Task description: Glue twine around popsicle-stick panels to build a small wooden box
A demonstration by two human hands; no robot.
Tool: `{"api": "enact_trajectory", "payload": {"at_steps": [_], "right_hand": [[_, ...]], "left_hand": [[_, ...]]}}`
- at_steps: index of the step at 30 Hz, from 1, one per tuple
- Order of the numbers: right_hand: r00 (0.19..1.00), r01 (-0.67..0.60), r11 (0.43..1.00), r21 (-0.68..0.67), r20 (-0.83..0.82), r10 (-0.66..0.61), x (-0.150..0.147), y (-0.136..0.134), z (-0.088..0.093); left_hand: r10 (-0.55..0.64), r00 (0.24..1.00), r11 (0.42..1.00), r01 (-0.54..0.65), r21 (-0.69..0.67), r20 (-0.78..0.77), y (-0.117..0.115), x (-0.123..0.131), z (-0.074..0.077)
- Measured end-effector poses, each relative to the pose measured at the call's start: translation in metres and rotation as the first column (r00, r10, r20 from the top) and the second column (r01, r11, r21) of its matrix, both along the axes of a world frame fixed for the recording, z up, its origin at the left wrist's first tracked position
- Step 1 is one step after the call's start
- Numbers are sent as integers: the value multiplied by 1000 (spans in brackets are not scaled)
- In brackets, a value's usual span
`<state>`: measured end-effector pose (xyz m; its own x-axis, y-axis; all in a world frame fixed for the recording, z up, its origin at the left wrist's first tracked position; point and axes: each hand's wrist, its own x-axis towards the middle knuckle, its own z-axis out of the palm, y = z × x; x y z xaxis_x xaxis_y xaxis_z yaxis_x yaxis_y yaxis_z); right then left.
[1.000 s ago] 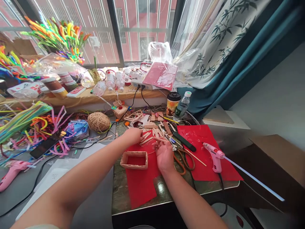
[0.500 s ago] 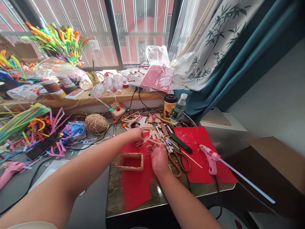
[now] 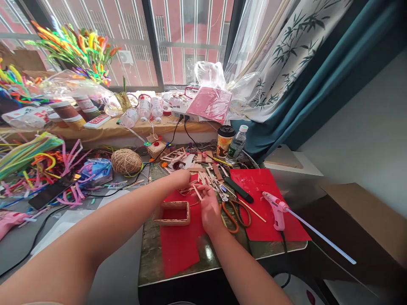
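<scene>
My right hand is palm up over the red sheet, its fingers closed on a short pale craft stick. Close by on the left, my left hand is bent downward above the work. Its fingers are hidden from me, so what it touches cannot be seen. A small open box made of wooden sticks sits on the red sheet below my left forearm. Beyond both hands lies a pile of loose craft sticks. Scissors with orange-brown handles rest right of my right hand.
A pink glue gun with a long glue stick lies on another red sheet at right. Behind stand a paper cup and a water bottle. A twine ball and tangled pipe cleaners are left.
The craft stick in my right hand has turned from nearly level to a steep slant, and the fingers have curled in around it. My left hand stays nearly in place.
</scene>
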<state>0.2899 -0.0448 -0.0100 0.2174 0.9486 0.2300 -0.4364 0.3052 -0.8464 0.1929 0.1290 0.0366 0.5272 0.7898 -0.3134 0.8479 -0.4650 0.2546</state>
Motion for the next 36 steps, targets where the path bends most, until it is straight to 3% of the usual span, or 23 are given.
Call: {"api": "enact_trajectory", "payload": {"at_steps": [4, 8, 12, 15, 17, 18, 22, 28, 36], "right_hand": [[966, -103, 992, 68, 246, 84, 5, -14, 9], [809, -171, 969, 180, 587, 34, 12, -19, 12], [776, -226, 962, 156, 626, 81, 21, -16, 13], [787, -214, 971, 109, 608, 105, 27, -13, 16], [797, -200, 975, 95, 594, 106, 31, -12, 17], [798, -200, 975, 93, 593, 107, 32, -11, 17], [765, -221, 968, 118, 636, 98, 31, -12, 16], [723, -244, 964, 104, 683, 110, 29, -14, 13], [690, -239, 965, 112, 719, 87, 32, -12, 11]], "left_hand": [[67, 990, 998, -63, -30, 124, 0, -16, 17], [157, 941, 987, -155, -30, 300, -14, -63, 40], [247, 873, 968, -208, -137, 420, -49, -110, 62], [303, 845, 935, -173, -309, 442, -81, -125, 71], [424, 804, 835, -169, -523, 417, -98, -124, 72], [436, 809, 816, -171, -552, 394, -104, -120, 73], [328, 922, 883, -222, -413, 207, -114, -101, 73], [250, 958, 944, -209, -256, 141, -107, -85, 69], [207, 977, 945, -189, -266, 43, -107, -85, 73]]}}
